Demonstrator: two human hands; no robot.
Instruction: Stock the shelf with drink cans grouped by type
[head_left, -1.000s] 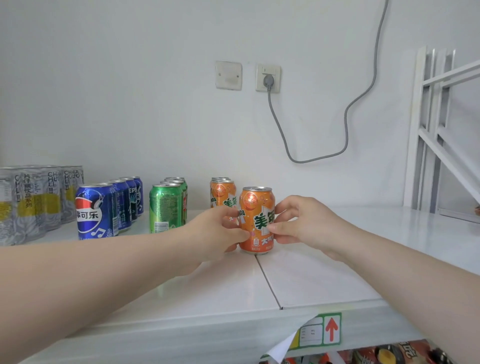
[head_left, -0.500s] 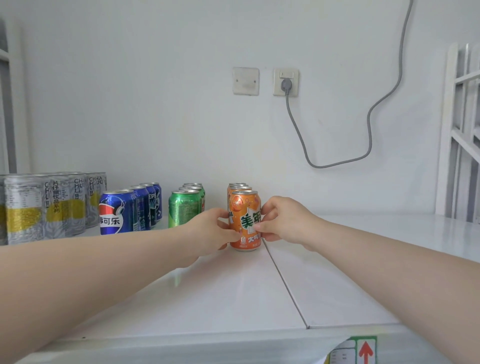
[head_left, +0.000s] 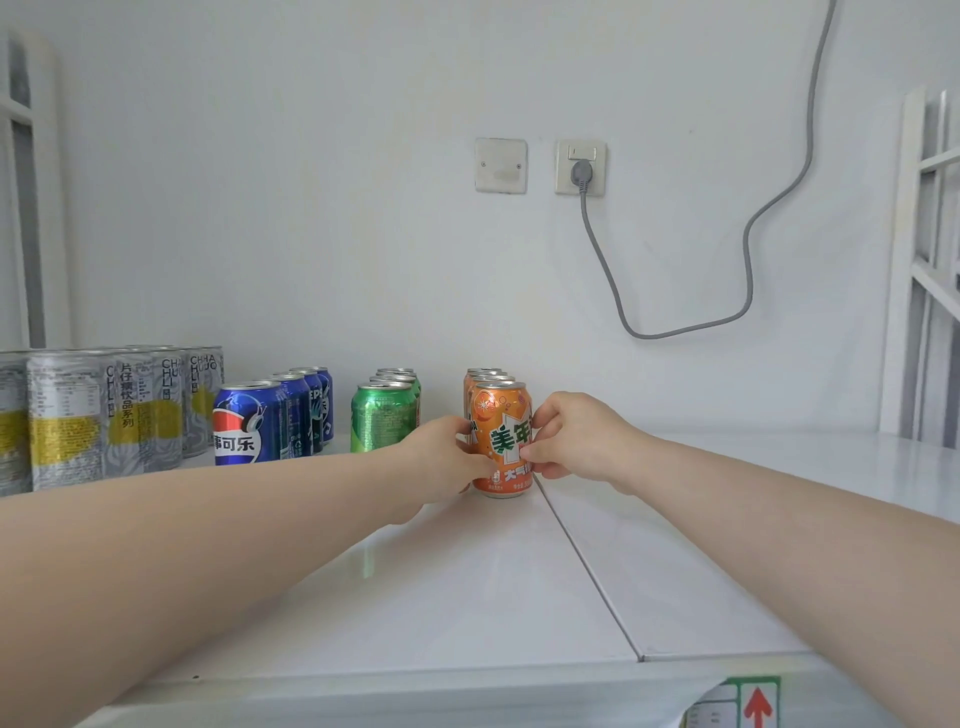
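Observation:
An orange can (head_left: 502, 439) stands upright on the white shelf (head_left: 467, 587), at the front of a row of orange cans (head_left: 480, 375). My left hand (head_left: 441, 460) grips its left side and my right hand (head_left: 574, 436) pinches its right side. To the left stand a row of green cans (head_left: 383, 422), a row of blue cans (head_left: 251, 422) and a group of tall silver-and-yellow cans (head_left: 78, 415). Each row runs back toward the wall.
A seam (head_left: 587, 571) splits the shelf top just right of the orange row. The wall behind carries a blank plate (head_left: 501, 165) and a socket (head_left: 580, 167) with a grey cable (head_left: 748, 260). A white frame (head_left: 922, 270) rises at the right. A label with a red arrow (head_left: 757, 707) sticks to the shelf's front edge.
Both hands have slid the orange can back toward the wall until it lines up in front of the other orange cans. The camera has shifted, so everything sits further right.

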